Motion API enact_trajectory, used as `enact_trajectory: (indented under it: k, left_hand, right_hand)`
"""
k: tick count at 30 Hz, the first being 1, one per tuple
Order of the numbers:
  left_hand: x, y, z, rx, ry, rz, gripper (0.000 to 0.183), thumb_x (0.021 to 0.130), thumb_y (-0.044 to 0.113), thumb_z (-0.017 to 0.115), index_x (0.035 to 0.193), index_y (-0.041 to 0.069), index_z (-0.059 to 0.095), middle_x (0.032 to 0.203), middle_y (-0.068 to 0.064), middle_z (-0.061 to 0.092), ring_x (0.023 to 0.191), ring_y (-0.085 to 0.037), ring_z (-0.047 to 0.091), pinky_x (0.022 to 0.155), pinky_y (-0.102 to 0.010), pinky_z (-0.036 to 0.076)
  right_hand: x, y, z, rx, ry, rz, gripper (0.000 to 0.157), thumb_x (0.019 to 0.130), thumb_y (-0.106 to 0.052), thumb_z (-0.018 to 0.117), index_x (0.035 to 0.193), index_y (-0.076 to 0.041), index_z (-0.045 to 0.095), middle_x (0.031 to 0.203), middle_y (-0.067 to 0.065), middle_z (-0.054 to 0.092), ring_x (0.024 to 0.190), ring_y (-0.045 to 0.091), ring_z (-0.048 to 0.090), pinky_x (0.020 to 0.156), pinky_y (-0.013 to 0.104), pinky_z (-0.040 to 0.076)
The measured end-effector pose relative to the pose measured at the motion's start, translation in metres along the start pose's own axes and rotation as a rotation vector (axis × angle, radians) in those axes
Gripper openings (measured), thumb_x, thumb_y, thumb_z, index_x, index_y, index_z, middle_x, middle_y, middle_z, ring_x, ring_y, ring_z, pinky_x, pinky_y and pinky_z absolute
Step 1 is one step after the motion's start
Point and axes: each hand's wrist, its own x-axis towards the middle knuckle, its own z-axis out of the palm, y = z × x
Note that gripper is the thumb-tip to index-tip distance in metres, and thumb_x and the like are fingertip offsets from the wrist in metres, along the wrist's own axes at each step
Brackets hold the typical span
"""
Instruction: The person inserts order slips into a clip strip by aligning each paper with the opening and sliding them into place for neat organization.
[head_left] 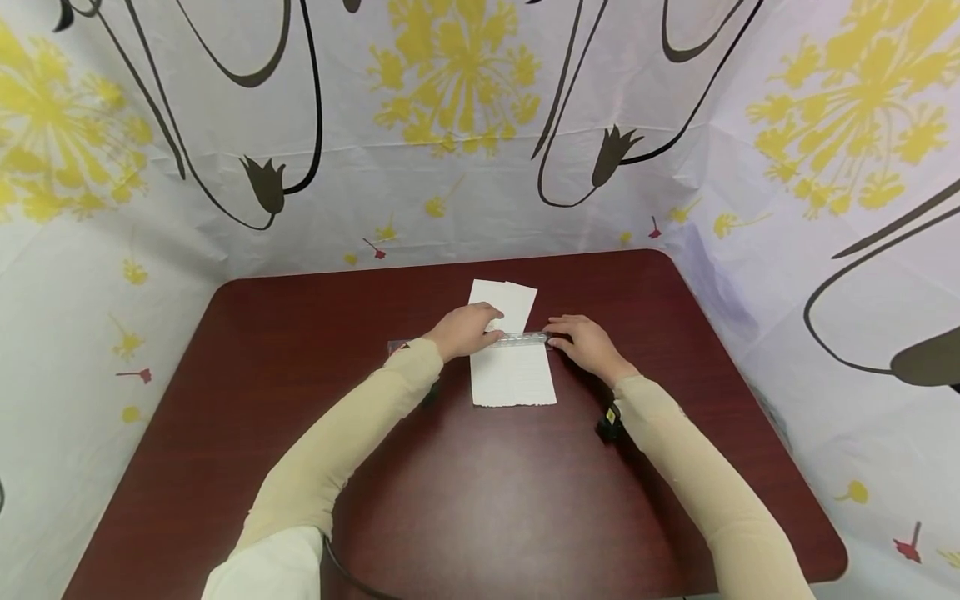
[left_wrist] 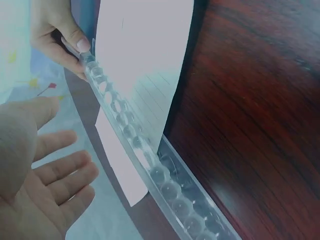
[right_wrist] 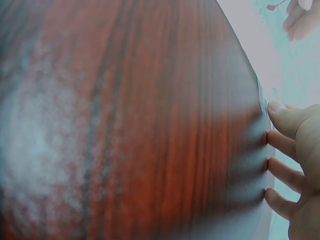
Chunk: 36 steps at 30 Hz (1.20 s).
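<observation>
A clear plastic ruler (head_left: pixel 522 339) with a row of round bumps lies across a white lined paper sheet (head_left: pixel 513 377). The paper's near edge looks torn, and its far part (head_left: pixel 504 298) shows beyond the ruler, slanting to the right. My left hand (head_left: pixel 462 330) is over the ruler's left half; the left wrist view has its fingers (left_wrist: pixel 65 170) straight and spread, apart from the ruler. At the ruler's right end my right hand (head_left: pixel 587 343) pinches it, thumb (left_wrist: pixel 82 45) on top. In the right wrist view, the other fingertips (right_wrist: pixel 270 165) rest along the tabletop.
The dark red-brown table (head_left: pixel 480 500) has rounded corners and a shiny top. A patterned cloth (head_left: pixel 465 208) hangs round its back and sides. Close to the right wrist is a small black device (head_left: pixel 610 423), and a dark cable (head_left: pixel 352 575) runs by the left sleeve.
</observation>
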Motion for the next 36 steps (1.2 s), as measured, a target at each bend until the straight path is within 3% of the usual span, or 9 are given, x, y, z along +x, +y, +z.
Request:
enact_trajectory:
  k: [6,20,31,36]
  left_hand:
    - [0.014,0.000,-0.001,-0.022,0.029,-0.045,0.045,0.101,0.033,0.056,0.136,0.006,0.058,0.138,-0.012,0.061,0.130,-0.025,0.057,0.111,-0.036,0.046]
    - [0.040,-0.004,0.002,-0.205,0.047,-0.135,0.046,0.097,0.023,0.064,0.138,0.003,0.056,0.136,-0.014,0.061,0.125,-0.026,0.060,0.105,-0.035,0.051]
    - [0.061,-0.006,0.005,-0.306,0.119,-0.273,0.048,0.096,0.023,0.065,0.136,-0.001,0.056,0.130,-0.016,0.063,0.120,-0.026,0.062,0.099,-0.035,0.054]
    - [0.069,-0.005,0.010,-0.294,0.133,-0.321,0.046,0.096,0.024,0.065,0.134,-0.002,0.058,0.129,-0.016,0.065,0.120,-0.026,0.063,0.101,-0.036,0.053]
  right_hand:
    - [0.000,-0.001,-0.002,-0.004,-0.009,-0.001,0.037,0.099,-0.024,0.060,0.134,-0.011,0.063,0.147,0.013,0.054,0.141,0.037,0.043,0.115,0.056,0.037]
    - [0.002,0.002,0.000,-0.001,-0.001,-0.007,0.037,0.099,-0.025,0.061,0.133,-0.011,0.063,0.147,0.012,0.055,0.141,0.036,0.043,0.115,0.055,0.037]
    - [0.001,0.002,0.000,-0.011,0.021,-0.030,0.036,0.098,-0.024,0.062,0.131,-0.009,0.065,0.145,0.014,0.057,0.139,0.037,0.046,0.114,0.055,0.039]
    - [0.001,0.002,-0.001,-0.014,0.017,-0.021,0.037,0.098,-0.023,0.062,0.131,-0.009,0.065,0.145,0.014,0.056,0.139,0.037,0.046,0.114,0.055,0.039]
